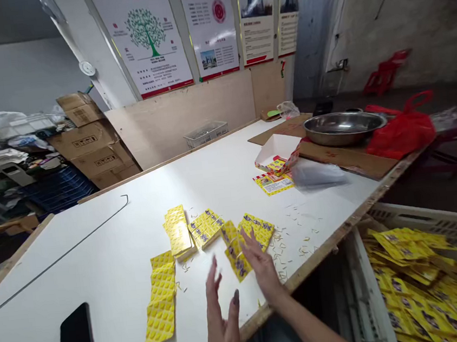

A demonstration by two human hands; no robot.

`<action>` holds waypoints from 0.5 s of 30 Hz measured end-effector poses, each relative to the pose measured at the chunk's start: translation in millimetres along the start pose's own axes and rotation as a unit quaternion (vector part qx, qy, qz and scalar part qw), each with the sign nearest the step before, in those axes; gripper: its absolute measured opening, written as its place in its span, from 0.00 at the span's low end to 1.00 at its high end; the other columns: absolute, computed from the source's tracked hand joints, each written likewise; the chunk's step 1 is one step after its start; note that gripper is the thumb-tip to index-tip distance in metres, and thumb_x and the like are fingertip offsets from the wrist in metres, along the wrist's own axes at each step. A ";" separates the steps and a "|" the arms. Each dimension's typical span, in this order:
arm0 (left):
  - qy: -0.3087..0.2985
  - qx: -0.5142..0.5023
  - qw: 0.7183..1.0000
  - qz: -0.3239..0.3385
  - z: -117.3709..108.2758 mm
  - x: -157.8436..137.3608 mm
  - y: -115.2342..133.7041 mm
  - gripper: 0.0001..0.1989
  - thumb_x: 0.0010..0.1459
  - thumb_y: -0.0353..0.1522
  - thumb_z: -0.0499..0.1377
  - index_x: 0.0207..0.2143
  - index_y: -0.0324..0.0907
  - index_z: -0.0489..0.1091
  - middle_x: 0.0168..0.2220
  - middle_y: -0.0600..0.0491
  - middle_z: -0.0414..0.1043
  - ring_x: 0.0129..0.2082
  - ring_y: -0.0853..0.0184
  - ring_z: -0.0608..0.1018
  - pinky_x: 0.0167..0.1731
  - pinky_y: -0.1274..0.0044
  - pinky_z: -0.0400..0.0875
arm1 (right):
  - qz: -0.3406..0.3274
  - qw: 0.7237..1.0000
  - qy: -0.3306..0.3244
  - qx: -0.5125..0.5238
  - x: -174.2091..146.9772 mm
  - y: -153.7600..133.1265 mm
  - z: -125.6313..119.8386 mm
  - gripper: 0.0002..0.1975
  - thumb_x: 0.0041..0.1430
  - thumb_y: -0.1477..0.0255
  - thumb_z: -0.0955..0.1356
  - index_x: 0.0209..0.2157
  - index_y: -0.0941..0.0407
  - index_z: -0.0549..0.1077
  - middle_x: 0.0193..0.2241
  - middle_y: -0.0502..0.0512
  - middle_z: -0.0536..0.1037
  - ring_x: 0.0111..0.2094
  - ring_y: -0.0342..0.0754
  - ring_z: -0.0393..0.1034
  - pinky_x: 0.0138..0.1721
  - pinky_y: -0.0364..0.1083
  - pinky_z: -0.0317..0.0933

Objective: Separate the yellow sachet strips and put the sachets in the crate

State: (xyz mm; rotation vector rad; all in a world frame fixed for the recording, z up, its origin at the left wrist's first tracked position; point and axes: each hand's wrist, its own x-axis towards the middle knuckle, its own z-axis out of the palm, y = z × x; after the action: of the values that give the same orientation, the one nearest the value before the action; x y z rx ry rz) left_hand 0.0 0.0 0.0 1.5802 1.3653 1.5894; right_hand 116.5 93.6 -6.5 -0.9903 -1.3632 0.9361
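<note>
Several yellow sachet strips [202, 231] already laid out in rows on the worktop [212, 167]; many more heaped in the crate [421, 216] alongside. Left hand [222, 324] spread, empty; right hand [263, 268] flat on strips.

Tree poster [145, 38]: the white wall sheet with a green tree has a red heading of Chinese characters — too small to read.
Seal poster [211, 26]: just right of the tree poster, a white sheet with a round red seal — its lines are illegible.
Brown cardboard boxes [86, 139]: left of the tree poster, dark printed marks, unreadable.
Yellow foil sachets [255, 231]: purple print, not legible.
</note>
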 end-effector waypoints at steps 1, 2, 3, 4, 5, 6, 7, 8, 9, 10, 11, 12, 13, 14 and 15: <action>0.040 -0.030 0.999 -0.013 1.6 9.1 8.9 0.30 0.60 0.39 0.51 0.63 0.48 0.44 0.66 0.47 0.43 0.64 0.59 0.52 0.60 0.66 0.54 | 0.006 1.000 -0.010 0.013 -14.2 -7.7 12.3 0.18 0.62 0.64 0.61 0.53 0.50 0.68 0.59 0.55 0.62 0.64 0.53 0.41 0.58 0.64 0.49; 0.063 -0.059 0.995 -0.041 3.7 16.9 14.9 0.33 0.60 0.41 0.52 0.63 0.47 0.42 0.66 0.47 0.43 0.64 0.60 0.53 0.60 0.68 0.56 | 0.009 1.000 -0.014 0.013 -26.8 -13.9 22.4 0.17 0.62 0.64 0.61 0.51 0.49 0.70 0.59 0.55 0.60 0.65 0.53 0.40 0.58 0.63 0.50; 0.080 -0.086 0.990 -0.074 5.7 23.0 17.6 0.34 0.59 0.44 0.51 0.63 0.46 0.43 0.65 0.46 0.46 0.63 0.60 0.56 0.59 0.70 0.58 | 0.005 1.000 -0.012 0.002 -36.8 -18.8 29.4 0.16 0.63 0.64 0.61 0.49 0.49 0.71 0.60 0.54 0.59 0.64 0.53 0.40 0.58 0.62 0.51; 0.094 -0.105 0.984 -0.112 7.1 27.0 17.0 0.33 0.59 0.46 0.50 0.63 0.45 0.45 0.64 0.45 0.50 0.61 0.60 0.59 0.57 0.71 0.61 | -0.008 1.000 -0.005 -0.020 -43.7 -22.9 33.1 0.15 0.63 0.65 0.60 0.47 0.50 0.73 0.61 0.54 0.58 0.64 0.54 0.42 0.58 0.62 0.52; 0.109 -0.115 0.976 -0.152 7.7 28.9 13.7 0.33 0.59 0.48 0.49 0.62 0.44 0.48 0.62 0.45 0.54 0.59 0.60 0.62 0.55 0.72 0.64 | -0.026 0.998 0.006 -0.049 -47.5 -26.4 33.5 0.14 0.63 0.65 0.60 0.44 0.50 0.74 0.60 0.55 0.59 0.63 0.55 0.45 0.57 0.62 0.53; 0.123 -0.116 0.968 -0.186 7.6 28.9 8.6 0.32 0.59 0.49 0.48 0.61 0.43 0.51 0.61 0.45 0.57 0.58 0.60 0.65 0.54 0.73 0.66 | -0.049 0.995 0.018 -0.083 -48.4 -30.0 31.1 0.14 0.62 0.65 0.60 0.42 0.51 0.74 0.59 0.57 0.61 0.61 0.56 0.50 0.56 0.61 0.54; 0.132 -0.111 0.963 -0.209 7.0 27.4 2.6 0.32 0.59 0.49 0.48 0.60 0.43 0.53 0.60 0.45 0.58 0.57 0.60 0.66 0.53 0.73 0.67 | -0.073 0.990 0.022 -0.118 -47.0 -33.8 26.6 0.13 0.62 0.66 0.61 0.41 0.51 0.75 0.55 0.59 0.64 0.58 0.56 0.56 0.54 0.59 0.57; 0.136 -0.102 0.960 -0.222 6.5 24.8 -3.1 0.32 0.59 0.50 0.47 0.60 0.43 0.54 0.61 0.46 0.57 0.57 0.60 0.66 0.52 0.74 0.68 | -0.093 0.984 0.016 -0.150 -43.9 -37.9 21.0 0.12 0.61 0.66 0.61 0.39 0.52 0.74 0.50 0.60 0.68 0.53 0.55 0.62 0.51 0.57 0.60; 0.135 -0.094 0.960 -0.228 6.4 21.9 -7.8 0.31 0.59 0.50 0.47 0.60 0.44 0.54 0.61 0.47 0.56 0.57 0.61 0.66 0.52 0.75 0.68 | -0.105 0.979 0.002 -0.176 -39.8 -42.1 15.5 0.10 0.61 0.66 0.62 0.38 0.52 0.73 0.43 0.60 0.72 0.46 0.53 0.66 0.46 0.54 0.63; 0.128 -0.091 0.961 -0.229 7.1 18.9 -10.8 0.31 0.59 0.50 0.47 0.60 0.44 0.54 0.62 0.48 0.54 0.58 0.61 0.65 0.52 0.75 0.68 | -0.106 0.975 -0.015 -0.194 -35.4 -46.0 10.9 0.09 0.60 0.66 0.62 0.37 0.53 0.72 0.35 0.57 0.73 0.39 0.51 0.69 0.40 0.50 0.64; 0.117 -0.095 0.961 -0.230 8.8 16.4 -11.7 0.31 0.59 0.50 0.47 0.60 0.44 0.54 0.62 0.48 0.53 0.58 0.61 0.64 0.53 0.75 0.67 | -0.096 0.973 -0.031 -0.207 -31.0 -49.1 7.9 0.09 0.61 0.65 0.61 0.35 0.54 0.70 0.29 0.54 0.72 0.33 0.48 0.69 0.33 0.46 0.64; 0.105 -0.107 0.961 -0.235 11.3 14.4 -10.5 0.31 0.59 0.50 0.47 0.60 0.44 0.54 0.63 0.49 0.53 0.59 0.60 0.63 0.54 0.74 0.66 | -0.082 0.972 -0.042 -0.217 -27.1 -51.1 6.8 0.09 0.62 0.65 0.60 0.34 0.54 0.67 0.25 0.51 0.71 0.27 0.46 0.68 0.28 0.44 0.61; 0.093 -0.123 0.957 -0.245 14.5 13.1 -7.5 0.32 0.58 0.50 0.48 0.60 0.44 0.54 0.63 0.49 0.53 0.60 0.60 0.61 0.55 0.73 0.65 | -0.069 0.971 -0.043 -0.225 -23.8 -51.6 7.4 0.09 0.63 0.65 0.59 0.32 0.54 0.65 0.21 0.49 0.69 0.23 0.45 0.67 0.24 0.42 0.58; 0.079 -0.141 0.953 -0.257 18.0 12.5 -3.2 0.33 0.57 0.51 0.49 0.60 0.44 0.54 0.62 0.49 0.53 0.61 0.59 0.60 0.56 0.72 0.64 | -0.063 0.969 -0.038 -0.235 -21.3 -50.8 9.2 0.10 0.64 0.65 0.58 0.32 0.54 0.63 0.19 0.47 0.68 0.20 0.44 0.66 0.21 0.41 0.54; 0.066 -0.159 0.949 -0.263 21.2 12.5 1.9 0.33 0.57 0.51 0.49 0.60 0.44 0.54 0.63 0.49 0.53 0.62 0.59 0.58 0.57 0.71 0.62 | -0.065 0.967 -0.029 -0.246 -19.7 -49.1 11.8 0.11 0.65 0.65 0.56 0.31 0.54 0.62 0.18 0.46 0.68 0.18 0.44 0.65 0.19 0.41 0.51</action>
State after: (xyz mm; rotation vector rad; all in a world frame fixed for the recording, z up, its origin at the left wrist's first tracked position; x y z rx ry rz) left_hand 18.1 16.5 3.1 0.8404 1.3675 1.4968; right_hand 102.9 59.2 33.1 -1.2297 -1.7343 0.5385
